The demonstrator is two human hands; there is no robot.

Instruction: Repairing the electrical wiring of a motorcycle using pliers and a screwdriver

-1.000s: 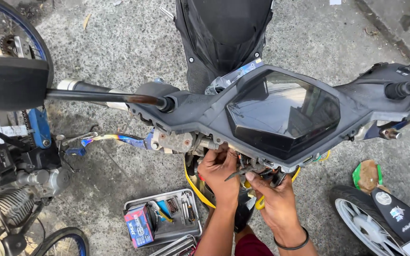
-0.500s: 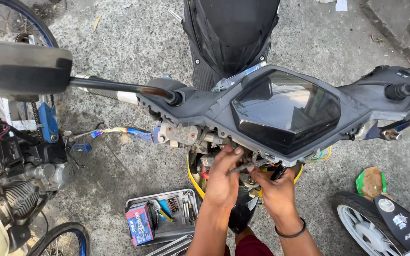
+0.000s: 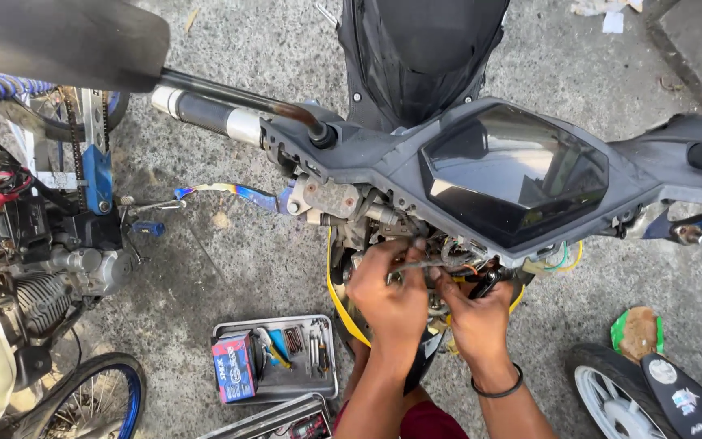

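Head view, looking down over a stripped motorcycle handlebar assembly [image 3: 481, 175] on rough concrete ground [image 3: 229, 252]

Left hand [image 3: 387, 297] sits under the dark instrument panel [image 3: 513, 175], fingers [image 3: 412, 252] curled and pinched closed on a thin grey cable [image 3: 428, 264] that runs level across the gap to the other hand. Right hand [image 3: 477, 317] just beside it, touching or nearly so, fingers bent inward around the same cable's far end near a small black part [image 3: 485, 284]; grip looks closed, though the fingertips are partly hidden by wiring. Black band [image 3: 497, 389] on the right wrist

The cable lies directly below the panel's lower edge, among loose coloured wires [image 3: 558, 260] and exposed metal fittings [image 3: 335, 199]. Yellow cable loop [image 3: 336, 297] hangs down left of the left hand

Left of the panel: bare handlebar tube with a silver sleeve [image 3: 241, 126], and an iridescent brake lever [image 3: 225, 193] pointing left. Large black shape [image 3: 58, 41], blurred, top left corner

On the ground below the hands: grey metal tray [image 3: 282, 382] holding small tools and a red-and-blue box [image 3: 235, 367]. Far left, another bike's engine [image 3: 50, 280] and a blue-rimmed wheel [image 3: 91, 398]. Lower right, a white-spoked wheel [image 3: 611, 394] with green litter [image 3: 635, 332] near it
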